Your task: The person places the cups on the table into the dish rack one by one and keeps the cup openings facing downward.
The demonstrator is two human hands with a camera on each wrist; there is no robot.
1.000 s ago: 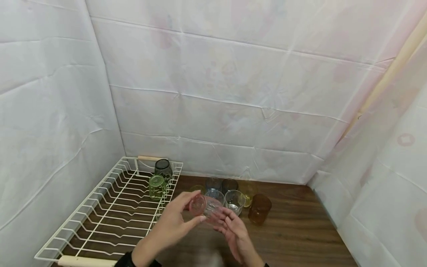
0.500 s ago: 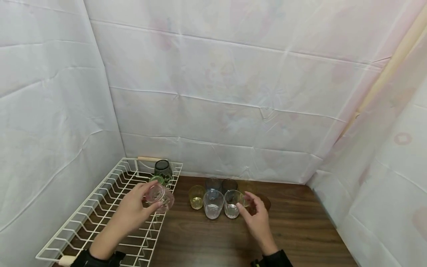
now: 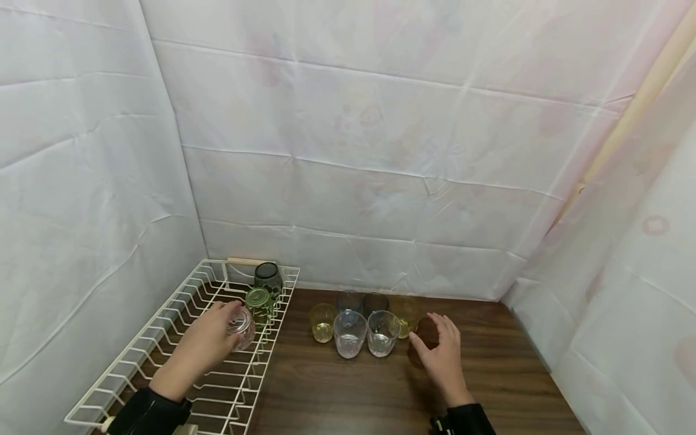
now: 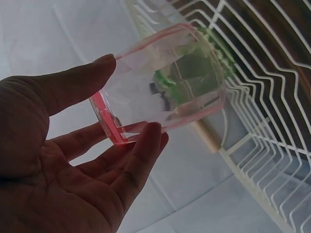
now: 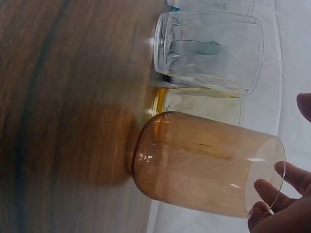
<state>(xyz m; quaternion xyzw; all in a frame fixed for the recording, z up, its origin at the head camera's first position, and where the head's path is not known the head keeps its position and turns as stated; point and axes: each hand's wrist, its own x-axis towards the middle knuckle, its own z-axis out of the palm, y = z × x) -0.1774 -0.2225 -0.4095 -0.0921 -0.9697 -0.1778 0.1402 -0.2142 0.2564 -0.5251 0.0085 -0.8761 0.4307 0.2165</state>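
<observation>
My left hand [image 3: 202,341] grips a pink-tinted drinking glass [image 3: 244,332] by its base end, mouth turned down over the white wire dish rack [image 3: 163,329]. In the left wrist view the thumb and fingers pinch the pink glass [image 4: 160,92] near its thick base. At the right, my right hand [image 3: 446,359] reaches round an amber glass [image 3: 414,355] standing upright on the wooden table. The right wrist view has fingertips right at the amber glass's [image 5: 204,165] rim, while the thumb [image 5: 305,104] stands apart from it.
A green glass [image 3: 258,305] and a dark grey glass [image 3: 267,277] sit upside down at the rack's back right. Upright between the hands stand a yellow glass [image 3: 322,323], two clear glasses [image 3: 350,338] and several more behind. White sheeting [image 3: 353,151] encloses the table [image 3: 348,393].
My left hand has carried the pink glass left, from between both hands to over the rack. My right hand has let go of it and moved right to the amber glass.
</observation>
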